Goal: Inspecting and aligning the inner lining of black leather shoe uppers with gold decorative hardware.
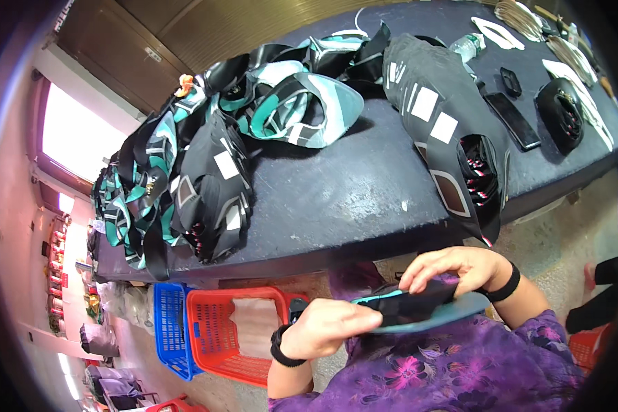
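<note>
My left hand and my right hand hold a black and teal shoe upper in front of my body, below the table's near edge. The left thumb presses on its left end, fingers wrapped under. From above, the right fingers close on its top edge. Across the table at the left lies a heap of teal, black and white shoe uppers. One teal and white upper sits at the heap's right side, its opening showing. A stack of black uppers lies at the front of the heap.
On the dark table, a long black stack of uppers lies right of centre. Beyond it are a plastic bottle, a phone and a round black piece. Red and blue baskets stand below the near edge.
</note>
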### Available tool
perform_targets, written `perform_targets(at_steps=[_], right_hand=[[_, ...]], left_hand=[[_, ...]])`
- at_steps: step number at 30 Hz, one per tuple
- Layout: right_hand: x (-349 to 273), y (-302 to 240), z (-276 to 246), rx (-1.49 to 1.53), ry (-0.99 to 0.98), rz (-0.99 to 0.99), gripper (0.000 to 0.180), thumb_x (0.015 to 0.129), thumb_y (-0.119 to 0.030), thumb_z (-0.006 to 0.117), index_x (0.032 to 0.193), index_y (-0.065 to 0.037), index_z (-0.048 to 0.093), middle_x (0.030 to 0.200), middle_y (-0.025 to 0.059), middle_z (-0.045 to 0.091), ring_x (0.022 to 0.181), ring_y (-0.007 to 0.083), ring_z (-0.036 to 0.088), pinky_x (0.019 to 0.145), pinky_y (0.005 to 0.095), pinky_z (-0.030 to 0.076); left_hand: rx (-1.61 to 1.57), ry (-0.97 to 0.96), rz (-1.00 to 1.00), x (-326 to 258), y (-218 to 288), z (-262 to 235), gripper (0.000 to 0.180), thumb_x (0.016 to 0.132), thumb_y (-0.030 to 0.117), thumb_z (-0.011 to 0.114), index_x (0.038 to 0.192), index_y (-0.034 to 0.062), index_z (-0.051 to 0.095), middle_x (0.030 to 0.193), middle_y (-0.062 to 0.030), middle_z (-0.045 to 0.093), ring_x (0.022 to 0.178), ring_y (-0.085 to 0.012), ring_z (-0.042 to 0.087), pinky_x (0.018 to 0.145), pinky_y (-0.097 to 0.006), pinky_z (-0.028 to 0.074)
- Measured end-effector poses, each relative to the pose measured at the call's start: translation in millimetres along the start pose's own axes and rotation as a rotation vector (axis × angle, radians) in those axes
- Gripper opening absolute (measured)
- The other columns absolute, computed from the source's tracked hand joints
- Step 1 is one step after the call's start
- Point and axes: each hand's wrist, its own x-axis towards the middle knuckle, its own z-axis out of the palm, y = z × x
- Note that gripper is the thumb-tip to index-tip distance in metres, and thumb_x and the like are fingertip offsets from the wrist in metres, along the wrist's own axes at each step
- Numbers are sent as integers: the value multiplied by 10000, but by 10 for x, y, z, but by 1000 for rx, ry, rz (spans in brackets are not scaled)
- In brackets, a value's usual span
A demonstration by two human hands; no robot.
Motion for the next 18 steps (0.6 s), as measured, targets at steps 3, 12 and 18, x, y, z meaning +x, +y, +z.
perform_targets(at_steps=[3,12,18], right_hand=[[-170,80,91,133,23,-50,470,747,-186,631,1148,18,494,1234,163,427,1155,262,402,936,361,345],[-212,-46,249,-105,112,39,417,749,-135,646,1120,6,521,1130,147,544,1067,272,511,908,366,395],[-164,-14,269,89,114,347,246,864,-182,513,1011,-6,602,942,72,636,851,131,573,755,263,444]], left_hand=[[29,-118,12,60,131,57,461,654,-17,558,1079,160,586,934,-99,610,658,-208,600,511,-276,476],[78,-205,44,114,148,194,521,685,29,542,1151,262,552,916,-75,603,645,-173,594,502,-254,470],[195,-342,131,227,287,285,480,658,114,629,1090,320,587,781,-31,596,509,-129,530,431,-210,418]])
